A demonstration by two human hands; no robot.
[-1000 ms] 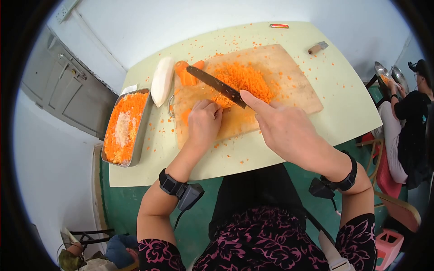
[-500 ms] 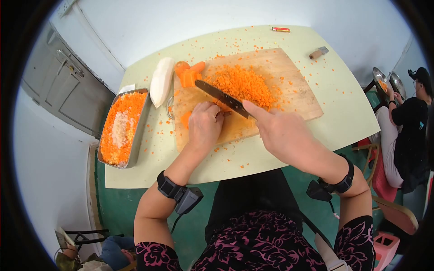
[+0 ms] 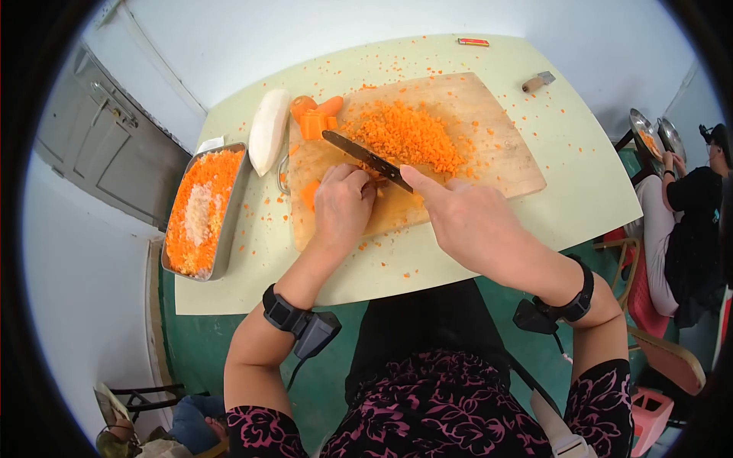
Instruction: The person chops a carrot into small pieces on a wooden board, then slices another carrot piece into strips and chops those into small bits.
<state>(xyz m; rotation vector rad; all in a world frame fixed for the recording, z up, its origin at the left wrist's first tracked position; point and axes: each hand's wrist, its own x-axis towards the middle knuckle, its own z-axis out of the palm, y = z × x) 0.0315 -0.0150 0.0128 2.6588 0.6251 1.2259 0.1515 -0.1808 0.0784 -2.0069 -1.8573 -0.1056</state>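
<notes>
We judge cutting to be in hand: the right hand [image 3: 475, 221] grips the knife [image 3: 368, 159]; the left hand [image 3: 342, 204] has fingers curled beside it, hold hidden. Chopped carrot [image 3: 416, 137] lies on the cutting board [image 3: 508, 168]. The next stroke calls for clear left fingers. Since one second ago, the knife tip has left the carrot chunks [image 3: 314, 125].

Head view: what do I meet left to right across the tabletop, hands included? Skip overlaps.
Metal tray → peeled white root vegetable → left hand → right hand → small wooden-handled tool.
</notes>
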